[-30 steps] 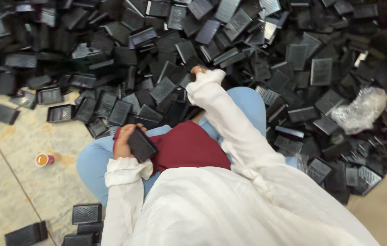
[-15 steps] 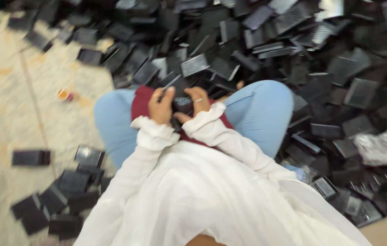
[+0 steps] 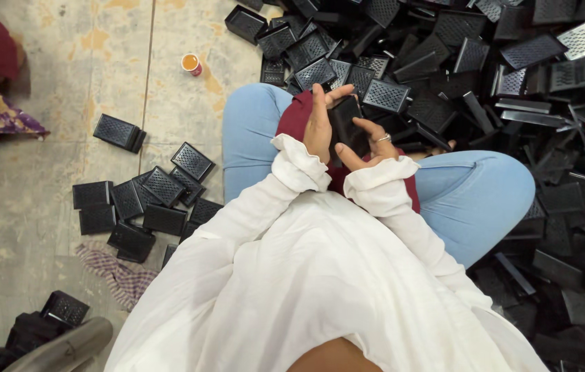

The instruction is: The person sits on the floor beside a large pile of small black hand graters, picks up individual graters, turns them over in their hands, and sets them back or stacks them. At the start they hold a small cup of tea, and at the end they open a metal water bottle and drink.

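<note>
There is just one camera, worn on the person's head. It looks almost straight down, close over the white sleeves and blue-jeaned lap, with the tiled floor (image 3: 44,241) on the left and a big heap of black grilled trays (image 3: 513,83) ahead and right

Both hands over lap, on one black plastic tray (image 3: 345,124). Left hand (image 3: 320,127) flat against its left edge, fingers up; right hand (image 3: 368,146) cupped under/right side, ring on a finger. Person seated on floor, white sleeves, blue jeans, dark red cloth (image 3: 295,117) on lap. Big heap of black perforated trays (image 3: 485,62) ahead + right. Smaller group (image 3: 144,200) on floor at left. Small orange cup (image 3: 191,64) near top. Checked rag (image 3: 117,272) lower left.
</note>
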`<state>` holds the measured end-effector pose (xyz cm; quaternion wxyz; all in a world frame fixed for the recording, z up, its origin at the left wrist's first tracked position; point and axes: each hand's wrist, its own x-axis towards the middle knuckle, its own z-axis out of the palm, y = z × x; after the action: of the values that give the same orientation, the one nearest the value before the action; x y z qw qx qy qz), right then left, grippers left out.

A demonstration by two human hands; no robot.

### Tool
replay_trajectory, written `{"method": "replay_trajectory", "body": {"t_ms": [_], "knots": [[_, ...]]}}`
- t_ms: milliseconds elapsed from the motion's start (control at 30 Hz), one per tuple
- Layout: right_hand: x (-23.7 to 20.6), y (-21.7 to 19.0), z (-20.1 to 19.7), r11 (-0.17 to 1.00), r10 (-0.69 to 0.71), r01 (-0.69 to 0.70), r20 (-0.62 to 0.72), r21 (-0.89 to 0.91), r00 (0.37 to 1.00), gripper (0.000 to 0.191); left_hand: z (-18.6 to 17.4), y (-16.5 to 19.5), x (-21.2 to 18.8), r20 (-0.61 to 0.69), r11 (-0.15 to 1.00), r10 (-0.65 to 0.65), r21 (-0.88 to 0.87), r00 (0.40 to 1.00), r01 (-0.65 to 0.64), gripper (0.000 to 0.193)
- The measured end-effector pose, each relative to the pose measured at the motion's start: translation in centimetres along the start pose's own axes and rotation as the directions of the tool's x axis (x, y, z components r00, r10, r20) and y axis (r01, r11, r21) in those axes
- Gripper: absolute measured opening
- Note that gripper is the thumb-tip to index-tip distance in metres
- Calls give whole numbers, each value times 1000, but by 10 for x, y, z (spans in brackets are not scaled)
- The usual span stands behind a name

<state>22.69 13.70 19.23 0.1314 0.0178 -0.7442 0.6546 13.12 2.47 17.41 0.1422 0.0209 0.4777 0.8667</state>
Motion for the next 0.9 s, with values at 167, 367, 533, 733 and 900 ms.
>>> {"method": "replay_trajectory", "body": {"t_ms": [167, 367, 533, 733, 900], "knots": [[4, 36, -3, 944, 68, -89, 77, 318, 995, 61, -5, -8, -8, 4, 993, 26, -117, 1000, -26, 80], [-2, 46, 9, 939, -204, 169, 88, 300, 975, 57, -5, -14, -16, 69, 988, 154, -17, 986, -153, 48], [-5, 41, 1, 754, 194, -302, 241, 584, 951, 56, -32, 18, -23, 107, 978, 113, -187, 988, -92, 53], [15, 66, 16, 645, 512, -550, 234, 531, 827, 46, -61, 5, -28, -17, 997, 55, -59, 998, -56, 49], [59, 96, 23, 982, 64, -5, 314, -187, 947, 39, -164, 21, -45, -288, 801, 164, 597, 943, 43, 45]]}}
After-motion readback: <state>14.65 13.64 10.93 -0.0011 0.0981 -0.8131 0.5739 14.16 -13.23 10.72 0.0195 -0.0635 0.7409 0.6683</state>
